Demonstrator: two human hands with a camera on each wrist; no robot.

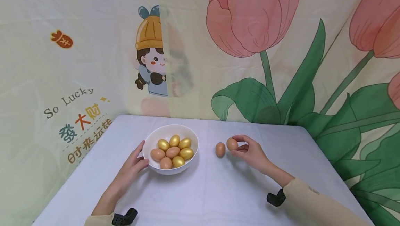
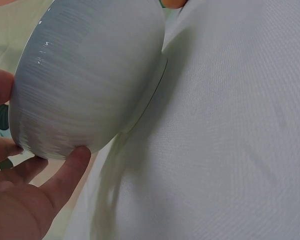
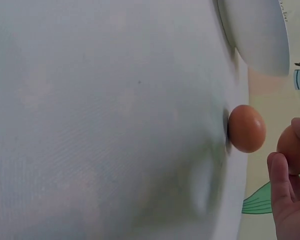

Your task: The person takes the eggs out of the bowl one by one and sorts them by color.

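My right hand (image 1: 251,153) pinches a brown egg (image 1: 232,144) between thumb and fingers. In the right wrist view that held egg (image 3: 293,150) is raised off the cloth. Just left of it, a second brown egg (image 1: 220,149) rests on the table. A white bowl (image 1: 170,171) stands farther left, containing several golden eggs (image 1: 186,153) and three brown eggs (image 1: 157,155). At the bowl's left side, my left hand (image 1: 129,168) has its fingers spread. The left wrist view shows its fingertips (image 2: 80,156) touching the bowl's outer wall (image 2: 90,75).
A white cloth (image 1: 200,198) covers the table, whose far edge meets a printed curtain (image 1: 187,108) with tulips and a cartoon figure. Black wrist cameras (image 1: 276,198) are strapped at both beige sleeves (image 1: 315,201).
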